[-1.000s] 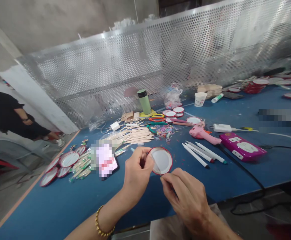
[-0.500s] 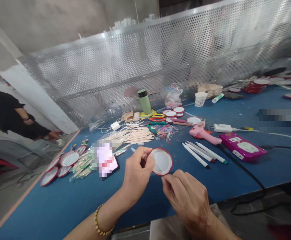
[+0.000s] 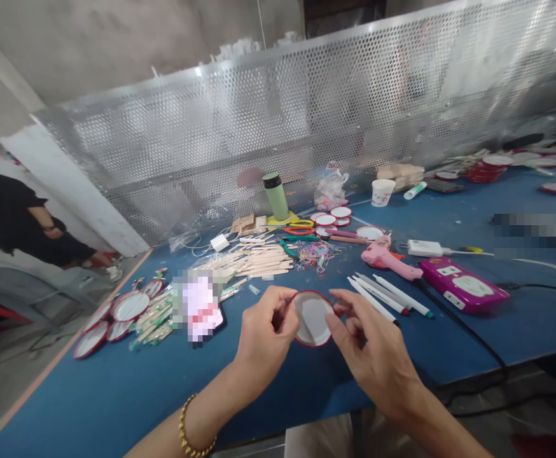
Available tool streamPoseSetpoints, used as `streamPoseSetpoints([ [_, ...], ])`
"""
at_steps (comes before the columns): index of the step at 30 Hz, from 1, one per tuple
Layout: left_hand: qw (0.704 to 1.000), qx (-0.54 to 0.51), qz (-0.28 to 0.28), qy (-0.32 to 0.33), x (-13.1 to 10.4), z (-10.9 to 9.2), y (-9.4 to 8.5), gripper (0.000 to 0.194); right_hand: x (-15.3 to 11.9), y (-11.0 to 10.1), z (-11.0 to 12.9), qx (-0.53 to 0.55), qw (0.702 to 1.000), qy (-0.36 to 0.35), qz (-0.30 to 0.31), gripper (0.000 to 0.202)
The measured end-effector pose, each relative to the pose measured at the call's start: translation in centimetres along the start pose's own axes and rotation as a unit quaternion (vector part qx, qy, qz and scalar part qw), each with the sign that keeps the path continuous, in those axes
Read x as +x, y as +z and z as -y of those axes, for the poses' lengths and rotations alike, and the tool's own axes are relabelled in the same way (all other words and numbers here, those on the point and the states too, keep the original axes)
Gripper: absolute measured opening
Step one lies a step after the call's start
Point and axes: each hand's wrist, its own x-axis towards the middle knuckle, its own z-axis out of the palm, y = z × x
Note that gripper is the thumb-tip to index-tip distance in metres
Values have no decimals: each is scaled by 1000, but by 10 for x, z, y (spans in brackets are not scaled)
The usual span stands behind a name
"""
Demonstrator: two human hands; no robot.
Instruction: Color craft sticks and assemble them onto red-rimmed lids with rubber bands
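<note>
A round jar lid (image 3: 312, 324) with a red rim and a pale inside is held above the table's near edge, its inside facing me. My left hand (image 3: 269, 326) pinches the lid's left edge between thumb and fingers. On the opposite side, the thumb and fingers of my right hand (image 3: 373, 343) close on the rim. White marker pens (image 3: 387, 296) lie just beyond my right hand. Left of my left hand is a phone (image 3: 202, 312), its screen blurred out.
Red-rimmed lids (image 3: 132, 306) are piled at the left, beside wrapped sticks (image 3: 156, 318). Wooden sticks (image 3: 268, 259), colourful rubber bands (image 3: 313, 252), a pink glue gun (image 3: 392, 259) and a purple power strip (image 3: 464, 285) lie farther back. A green bottle (image 3: 276, 197) and paper cup (image 3: 382, 193) stand behind.
My right hand has moved from the lid's lower edge up to its right edge. The lid has shifted slightly down, with my left hand still on its left side.
</note>
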Motion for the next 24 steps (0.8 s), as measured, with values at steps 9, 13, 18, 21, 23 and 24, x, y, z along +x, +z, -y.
streamPoseSetpoints([
  [9, 958, -216, 154, -109, 17, 1, -9, 33, 8, -7, -10, 145, 972, 124, 135, 27],
  [13, 957, -230, 156, -90, 18, 0, -10, 28, 8, -9, -12, 182, 959, 157, 153, 29],
  [18, 961, -209, 157, -89, 14, -3, -8, 25, 9, -8, -12, 218, 944, 188, 159, 32],
  [21, 968, -196, 135, -82, 12, -5, -7, 24, 8, -8, -11, 235, 938, 207, 146, 33],
  [23, 972, -185, 120, -77, 12, -6, -7, 23, 8, -8, -11, 254, 930, 223, 145, 34],
  [24, 974, -178, 115, -77, 11, -6, -7, 22, 7, -8, -11, 263, 925, 231, 146, 34],
])
